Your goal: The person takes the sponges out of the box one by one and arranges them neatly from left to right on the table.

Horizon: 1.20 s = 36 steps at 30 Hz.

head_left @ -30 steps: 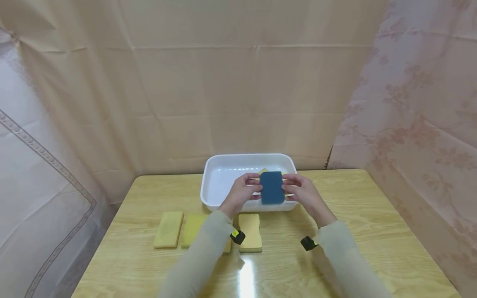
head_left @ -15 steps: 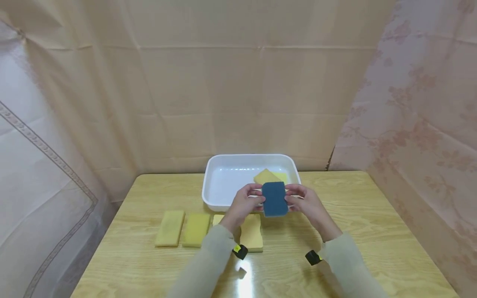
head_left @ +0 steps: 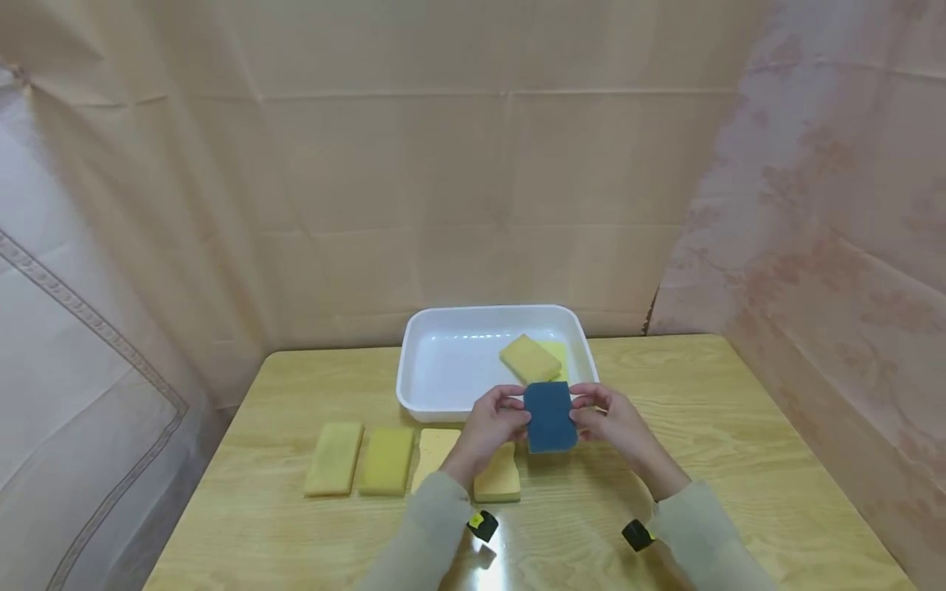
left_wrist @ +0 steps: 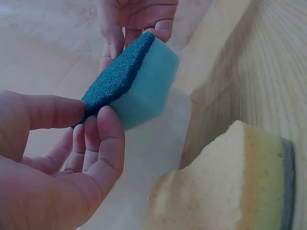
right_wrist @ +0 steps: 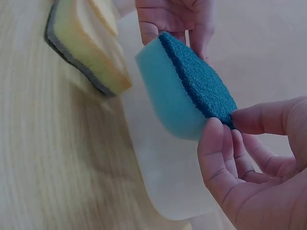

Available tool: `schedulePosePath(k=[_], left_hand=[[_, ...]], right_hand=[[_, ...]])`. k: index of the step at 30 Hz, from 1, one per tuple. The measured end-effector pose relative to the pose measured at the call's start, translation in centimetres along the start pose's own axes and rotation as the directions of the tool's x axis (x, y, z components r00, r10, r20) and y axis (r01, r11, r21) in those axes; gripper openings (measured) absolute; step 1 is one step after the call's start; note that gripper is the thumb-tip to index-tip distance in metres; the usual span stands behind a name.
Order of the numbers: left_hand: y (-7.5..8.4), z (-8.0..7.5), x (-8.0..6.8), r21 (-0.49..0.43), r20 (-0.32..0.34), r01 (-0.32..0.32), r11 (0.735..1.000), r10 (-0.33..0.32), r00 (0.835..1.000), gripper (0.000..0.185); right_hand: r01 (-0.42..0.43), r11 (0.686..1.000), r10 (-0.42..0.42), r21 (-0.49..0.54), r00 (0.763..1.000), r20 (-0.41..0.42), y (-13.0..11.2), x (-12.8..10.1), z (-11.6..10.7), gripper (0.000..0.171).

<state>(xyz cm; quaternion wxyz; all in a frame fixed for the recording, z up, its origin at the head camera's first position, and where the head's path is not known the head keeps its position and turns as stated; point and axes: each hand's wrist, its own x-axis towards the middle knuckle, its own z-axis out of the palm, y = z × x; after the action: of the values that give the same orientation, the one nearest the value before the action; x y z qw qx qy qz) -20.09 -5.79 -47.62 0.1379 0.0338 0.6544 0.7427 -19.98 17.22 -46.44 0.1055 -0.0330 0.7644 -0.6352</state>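
Note:
A blue sponge (head_left: 550,417) with a dark scouring side and a lighter foam side hangs in the air before the white basin (head_left: 436,413). My left hand (head_left: 489,427) pinches its left edge between thumb and fingers. On the opposite edge my right hand (head_left: 609,423) pinches it the same way. Both wrist views show the rough dark face of the sponge (left_wrist: 117,74) and its light blue foam. Below my left hand lies a wavy-sided layered sponge (head_left: 498,480), partly covered by that hand.
Inside the basin, a yellow sponge (head_left: 529,359) leans over a brighter yellow piece (head_left: 556,353). To the left on the wooden table (head_left: 244,525) lie a pale yellow sponge (head_left: 334,460), a deeper yellow one (head_left: 388,461) and a cream one (head_left: 436,451). A curtain (head_left: 480,164) hangs behind.
Both hands have drawn the blue sponge toward the person, from over the basin to just in front of its near rim. The sponges inside the basin have come into fuller view.

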Motion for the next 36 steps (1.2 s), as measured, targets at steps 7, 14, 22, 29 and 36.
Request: schedulePosePath(k=[7,14,22,29,36], left_hand=[[-0.5,0.3,-0.9,0.068,-0.023,-0.022,0.997,0.023,0.999,0.036],[-1.1,0.8,-1.9,0.181,-0.038,-0.077,0.980,0.086,0.996,0.035],[-1.5,0.9,-2.7,0.255,-0.021,-0.092,0.963,0.101,0.995,0.034],[-1.7,0.8,-3.4,0.232,0.007,-0.061,0.971,0.060,0.998,0.038],[-2.3,1.1,-3.8,0.283,0.049,-0.061,0.957,0.049,0.998,0.051]], right_hand=[[-0.011,0.999,0.010,0.034,1.000,0.021,0.7,-0.5,0.3,0.045],[0.008,0.999,-0.010,0.036,0.999,0.049,0.9,-1.4,0.3,0.045],[-0.018,0.999,0.015,0.033,0.997,0.074,1.7,-1.8,0.3,0.045],[-0.016,0.999,0.012,0.032,0.994,0.106,2.5,-2.1,0.3,0.045],[-0.044,0.999,0.040,0.021,0.990,0.137,3.1,-2.2,0.1,0.045]])
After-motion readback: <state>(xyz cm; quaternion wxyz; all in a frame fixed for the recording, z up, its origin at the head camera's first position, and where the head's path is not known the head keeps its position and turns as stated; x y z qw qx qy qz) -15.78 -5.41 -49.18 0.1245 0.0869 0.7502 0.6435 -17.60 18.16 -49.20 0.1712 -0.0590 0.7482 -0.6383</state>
